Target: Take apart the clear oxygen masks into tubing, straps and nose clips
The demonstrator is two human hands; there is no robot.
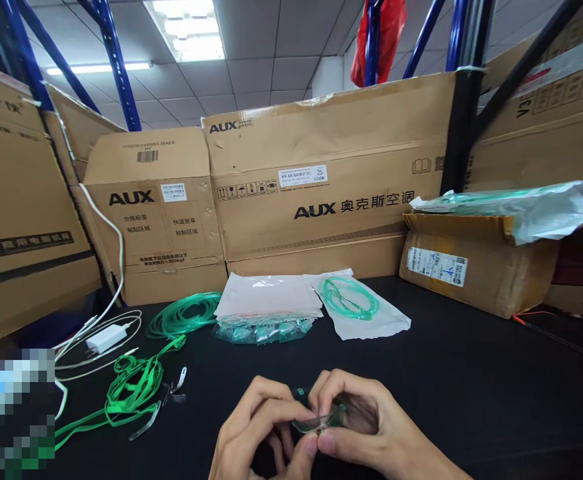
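Note:
Low in the middle, my left hand (264,427) and my right hand (361,417) meet over a small clear greenish plastic piece (305,425). Fingertips of both hands pinch it from either side, thumbs close together below. A small shiny bit shows between the thumbs, too small to name. Fingers cover much of the piece, so its whole shape is hidden. To the left lie green elastic straps (134,387) in a loose tangle. Beside them are a few thin metal strips (182,380).
Behind my hands lie coiled green tubing (184,317), a stack of white pouches (269,293) with clear green edges, and a pouch with tubing (349,299). A white charger (106,339) trails cables at left. Cardboard boxes (321,180) wall the back; a small carton (476,267) stands right.

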